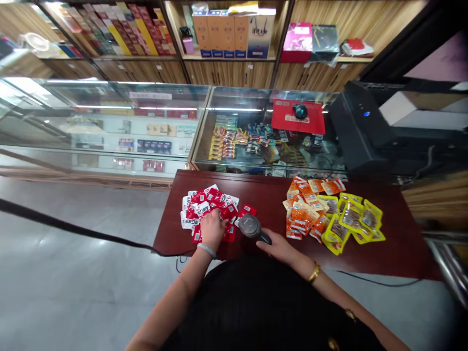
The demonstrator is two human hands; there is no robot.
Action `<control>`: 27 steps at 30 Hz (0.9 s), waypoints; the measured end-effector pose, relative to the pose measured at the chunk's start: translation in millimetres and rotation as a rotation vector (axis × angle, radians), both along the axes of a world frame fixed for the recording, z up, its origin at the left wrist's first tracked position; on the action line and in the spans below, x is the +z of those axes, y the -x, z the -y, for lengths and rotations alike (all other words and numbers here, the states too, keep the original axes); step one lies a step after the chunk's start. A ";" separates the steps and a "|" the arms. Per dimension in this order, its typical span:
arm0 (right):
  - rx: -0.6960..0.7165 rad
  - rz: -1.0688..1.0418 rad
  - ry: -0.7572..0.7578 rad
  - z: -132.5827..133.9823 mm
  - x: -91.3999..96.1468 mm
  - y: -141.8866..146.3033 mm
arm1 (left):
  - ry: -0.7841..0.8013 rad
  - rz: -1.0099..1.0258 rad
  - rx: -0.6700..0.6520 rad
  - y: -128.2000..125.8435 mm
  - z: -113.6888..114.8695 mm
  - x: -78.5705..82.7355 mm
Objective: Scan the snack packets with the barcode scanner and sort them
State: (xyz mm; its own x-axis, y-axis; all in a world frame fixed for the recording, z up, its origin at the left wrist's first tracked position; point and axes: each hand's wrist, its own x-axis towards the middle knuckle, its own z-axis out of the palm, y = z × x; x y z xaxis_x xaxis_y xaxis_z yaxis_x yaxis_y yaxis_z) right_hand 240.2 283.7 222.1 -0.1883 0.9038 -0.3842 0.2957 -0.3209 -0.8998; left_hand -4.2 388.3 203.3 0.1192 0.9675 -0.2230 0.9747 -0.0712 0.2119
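Scanner slants toward red packets.

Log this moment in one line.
left hand: at red-and-white packets | right hand: holding scanner | table: also orange packets, yellow packets

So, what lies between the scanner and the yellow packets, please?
In the head view, the orange packets lie between the scanner and the yellow packets, with a stretch of table on the scanner's side.
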 end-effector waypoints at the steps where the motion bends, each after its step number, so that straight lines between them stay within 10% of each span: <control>1: 0.008 0.006 -0.006 -0.5 1.3 2.1 | -0.048 -0.022 0.011 3.1 -2.2 1.0; 6: -0.090 0.018 -0.027 8.4 9.8 2.4 | -0.177 -0.027 -0.103 -8.0 -6.9 2.8; 14: -0.404 0.031 0.048 58.0 12.6 -3.2 | -0.025 0.194 -0.839 -92.7 8.9 -26.9; 20: -0.469 0.002 0.092 74.1 6.7 -2.5 | -0.037 0.018 -0.752 -80.2 -3.5 -52.8; 27: -0.459 -0.056 0.062 74.4 2.4 -23.2 | -0.154 -0.041 -0.591 -90.5 -13.4 -37.3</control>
